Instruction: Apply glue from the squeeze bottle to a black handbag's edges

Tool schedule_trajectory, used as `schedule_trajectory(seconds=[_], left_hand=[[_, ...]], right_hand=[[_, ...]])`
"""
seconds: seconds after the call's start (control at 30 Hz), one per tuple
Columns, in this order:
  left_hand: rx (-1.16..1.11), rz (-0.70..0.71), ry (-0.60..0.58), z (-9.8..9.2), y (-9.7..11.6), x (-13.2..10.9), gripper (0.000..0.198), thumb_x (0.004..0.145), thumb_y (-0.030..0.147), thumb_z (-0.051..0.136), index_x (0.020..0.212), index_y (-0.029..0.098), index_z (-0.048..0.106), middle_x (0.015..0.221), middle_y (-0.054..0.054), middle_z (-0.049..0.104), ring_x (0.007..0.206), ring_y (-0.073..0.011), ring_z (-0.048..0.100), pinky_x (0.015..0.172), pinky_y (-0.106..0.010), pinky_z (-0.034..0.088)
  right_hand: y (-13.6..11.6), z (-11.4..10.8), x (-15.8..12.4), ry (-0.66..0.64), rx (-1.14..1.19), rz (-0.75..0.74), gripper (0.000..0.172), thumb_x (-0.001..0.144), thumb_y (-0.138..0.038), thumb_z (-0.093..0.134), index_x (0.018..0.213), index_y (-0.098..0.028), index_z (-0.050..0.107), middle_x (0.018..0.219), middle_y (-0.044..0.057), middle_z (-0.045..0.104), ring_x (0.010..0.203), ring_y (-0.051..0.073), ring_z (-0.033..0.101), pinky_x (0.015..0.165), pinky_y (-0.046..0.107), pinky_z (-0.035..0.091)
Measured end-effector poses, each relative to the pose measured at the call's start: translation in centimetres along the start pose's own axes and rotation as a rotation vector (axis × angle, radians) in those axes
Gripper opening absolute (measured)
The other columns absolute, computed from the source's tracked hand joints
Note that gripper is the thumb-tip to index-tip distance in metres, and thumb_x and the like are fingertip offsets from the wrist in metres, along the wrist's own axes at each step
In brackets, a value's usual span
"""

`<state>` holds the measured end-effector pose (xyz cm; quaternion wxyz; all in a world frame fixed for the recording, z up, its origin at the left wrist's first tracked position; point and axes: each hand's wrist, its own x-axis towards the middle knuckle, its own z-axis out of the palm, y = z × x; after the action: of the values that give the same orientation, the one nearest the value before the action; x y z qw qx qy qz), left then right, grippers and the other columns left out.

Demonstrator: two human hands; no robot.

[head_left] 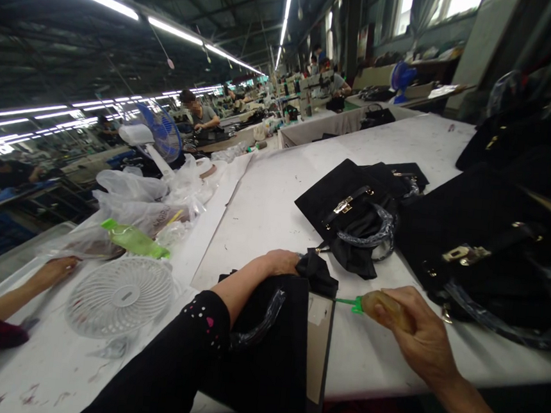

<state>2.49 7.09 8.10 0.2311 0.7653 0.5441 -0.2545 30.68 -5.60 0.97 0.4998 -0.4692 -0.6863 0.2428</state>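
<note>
My left hand (280,262) is closed on the top edge of a black bag (272,354) that stands at the near edge of the white table (276,194). Its fingers are tucked behind the black fabric. My right hand (416,331) is shut on a small amber squeeze bottle (382,308). The bottle's green nozzle (350,302) points left at the bag's open side panel (318,339).
Finished black handbags (356,217) with gold clasps lie on the table ahead, and more handbags (498,252) lie to the right. A white desk fan (120,296), plastic bags (145,208) and a blue fan (161,132) sit left. Another person's hand (55,271) rests at far left.
</note>
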Motion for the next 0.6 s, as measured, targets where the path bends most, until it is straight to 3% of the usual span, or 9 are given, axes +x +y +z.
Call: schedule_trajectory(seconds=[0.37,0.6], left_hand=[[0.019,-0.007,0.016,0.15,0.14,-0.11,0.047,0.077,0.054,0.062,0.112,0.023,0.07,0.111,-0.009,0.072,0.102,-0.0295,0.067,0.082,-0.032,0.051],[0.004,-0.012,0.023,0.3,-0.09,-0.03,0.05,0.075,0.055,0.063,0.111,0.022,0.071,0.11,-0.011,0.072,0.102,-0.0324,0.066,0.083,-0.034,0.052]], right_hand=[[0.46,0.32,-0.08,0.016,-0.028,-0.048,0.019,0.09,-0.031,0.062,0.108,-0.027,0.063,0.096,0.004,0.063,0.086,0.022,0.063,0.074,0.035,0.051],[0.58,0.25,-0.05,0.058,-0.008,0.061,0.018,0.088,-0.039,0.065,0.101,-0.026,0.064,0.094,0.002,0.063,0.085,0.019,0.062,0.075,0.03,0.049]])
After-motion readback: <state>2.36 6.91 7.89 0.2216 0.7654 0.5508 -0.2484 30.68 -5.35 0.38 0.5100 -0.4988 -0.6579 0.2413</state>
